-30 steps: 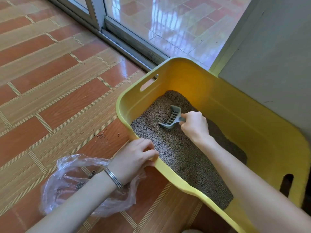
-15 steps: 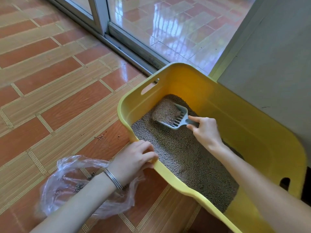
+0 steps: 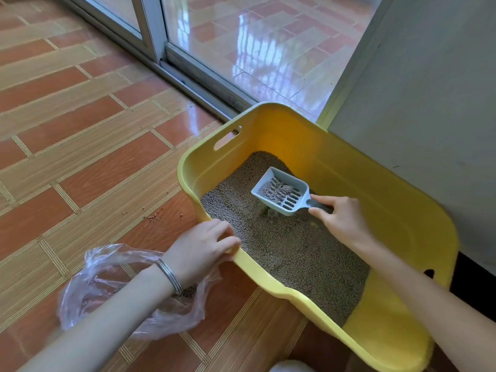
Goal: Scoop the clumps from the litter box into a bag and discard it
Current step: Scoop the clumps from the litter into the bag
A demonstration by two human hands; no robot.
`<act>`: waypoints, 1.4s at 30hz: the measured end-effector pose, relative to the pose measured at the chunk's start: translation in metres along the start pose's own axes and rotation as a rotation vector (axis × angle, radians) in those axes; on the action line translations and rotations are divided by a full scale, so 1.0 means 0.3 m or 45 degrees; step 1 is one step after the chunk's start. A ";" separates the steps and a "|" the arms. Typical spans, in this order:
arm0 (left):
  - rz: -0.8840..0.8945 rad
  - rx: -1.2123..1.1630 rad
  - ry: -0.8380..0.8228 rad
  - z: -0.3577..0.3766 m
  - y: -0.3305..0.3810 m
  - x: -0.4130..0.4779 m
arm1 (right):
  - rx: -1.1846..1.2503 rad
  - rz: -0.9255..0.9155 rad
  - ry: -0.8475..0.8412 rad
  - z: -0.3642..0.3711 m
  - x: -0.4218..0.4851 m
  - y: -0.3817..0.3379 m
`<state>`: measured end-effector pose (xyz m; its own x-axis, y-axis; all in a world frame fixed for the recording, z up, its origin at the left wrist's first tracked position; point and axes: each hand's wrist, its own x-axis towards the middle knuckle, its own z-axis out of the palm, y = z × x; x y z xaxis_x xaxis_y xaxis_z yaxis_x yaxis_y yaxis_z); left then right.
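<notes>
Litter (image 3: pixel 281 245) sifts through the scoop (image 3: pixel 280 191) gripped by the right hand (image 3: pixel 339 220); left hand (image 3: pixel 200 249) grasps the box (image 3: pixel 375 189) rim. Next: carry clumps left to the bag (image 3: pixel 107 288).

The litter box (image 3: pixel 349 167) is open above; its far wall hugs the grey wall (image 3: pixel 429 103). Left, bare floor (image 3: pixel 80 157) lies open beyond the bag (image 3: pixel 107 285).

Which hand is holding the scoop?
The right hand grips the grey scoop by its handle above the litter. The left hand only grips the yellow litter box rim.
</notes>
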<state>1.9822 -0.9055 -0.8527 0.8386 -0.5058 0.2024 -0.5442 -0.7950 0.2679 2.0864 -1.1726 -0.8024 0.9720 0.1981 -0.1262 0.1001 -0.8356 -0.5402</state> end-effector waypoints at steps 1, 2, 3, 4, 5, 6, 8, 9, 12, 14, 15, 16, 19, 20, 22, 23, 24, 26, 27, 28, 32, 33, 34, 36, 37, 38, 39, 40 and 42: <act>0.007 0.023 -0.003 -0.004 0.003 0.002 | -0.009 -0.012 0.004 -0.009 -0.012 0.000; 0.012 0.048 -0.004 -0.009 0.006 0.004 | -0.016 -0.020 0.000 -0.016 -0.022 0.001; 0.016 0.070 -0.004 -0.014 0.008 0.005 | -0.014 -0.019 0.002 -0.023 -0.032 0.002; 0.018 0.087 -0.011 -0.020 0.013 0.006 | -0.007 -0.011 0.012 -0.030 -0.040 0.004; 0.021 0.103 -0.019 -0.025 0.018 0.007 | -0.006 -0.008 0.019 -0.036 -0.047 0.007; 0.025 0.119 -0.024 -0.030 0.021 0.008 | -0.016 -0.013 0.018 -0.040 -0.054 0.010; 0.034 0.134 -0.028 -0.037 0.023 0.009 | -0.024 -0.031 0.021 -0.045 -0.066 0.017; 0.035 0.138 -0.030 -0.039 0.025 0.009 | -0.014 -0.033 0.033 -0.050 -0.072 0.019; 0.025 0.173 -0.039 -0.035 0.023 0.005 | -0.034 -0.037 0.031 -0.059 -0.089 0.022; 0.032 0.209 -0.051 -0.037 0.027 0.001 | -0.028 -0.051 0.060 -0.064 -0.095 0.022; 0.043 0.237 -0.047 -0.042 0.030 -0.005 | -0.023 -0.059 0.073 -0.068 -0.099 0.020; 0.049 0.264 -0.044 -0.050 0.032 -0.011 | -0.024 -0.071 0.078 -0.074 -0.105 0.016; 0.039 0.333 -0.026 -0.090 0.037 -0.053 | -0.017 -0.139 0.061 -0.101 -0.135 -0.009; 0.021 0.358 -0.016 -0.105 0.035 -0.075 | -0.004 -0.169 0.062 -0.109 -0.146 -0.020; -0.030 0.394 -0.016 -0.139 0.028 -0.132 | 0.033 -0.240 0.053 -0.124 -0.171 -0.050; -0.062 0.417 -0.020 -0.156 0.022 -0.166 | 0.050 -0.285 0.028 -0.129 -0.184 -0.069; -0.108 0.435 -0.037 -0.173 0.015 -0.203 | 0.052 -0.336 -0.009 -0.131 -0.196 -0.090; -0.217 0.469 -0.089 -0.209 -0.001 -0.274 | 0.023 -0.436 -0.109 -0.126 -0.221 -0.136; -0.280 0.475 -0.108 -0.225 -0.013 -0.313 | 0.008 -0.477 -0.160 -0.116 -0.233 -0.162; -0.341 0.476 -0.120 -0.244 -0.024 -0.349 | -0.007 -0.519 -0.200 -0.102 -0.244 -0.189; -0.576 0.429 -0.268 -0.295 -0.052 -0.469 | -0.128 -0.638 -0.290 0.007 -0.273 -0.294; -0.618 0.425 -0.291 -0.299 -0.054 -0.493 | -0.162 -0.665 -0.294 0.042 -0.277 -0.319; -0.640 0.433 -0.305 -0.298 -0.054 -0.512 | -0.193 -0.693 -0.295 0.079 -0.280 -0.343; -0.653 0.420 -0.307 -0.291 -0.054 -0.542 | -0.301 -0.750 -0.309 0.152 -0.288 -0.389; -0.663 0.408 -0.297 -0.286 -0.056 -0.554 | -0.380 -0.772 -0.314 0.190 -0.288 -0.409; -0.684 0.397 -0.289 -0.283 -0.059 -0.561 | -0.447 -0.795 -0.316 0.223 -0.287 -0.428; -0.713 0.390 -0.291 -0.278 -0.063 -0.570 | -0.506 -0.833 -0.308 0.252 -0.288 -0.446; -0.753 0.386 -0.310 -0.272 -0.069 -0.579 | -0.535 -0.902 -0.281 0.281 -0.285 -0.456; -0.846 0.403 -0.358 -0.262 -0.081 -0.596 | -0.536 -1.039 -0.178 0.337 -0.277 -0.462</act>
<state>1.8433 -0.7695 -0.8214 0.9836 0.0769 -0.1633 0.0713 -0.9967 -0.0401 1.9703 -1.0214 -0.8014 0.5349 0.8436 0.0464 0.8373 -0.5219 -0.1630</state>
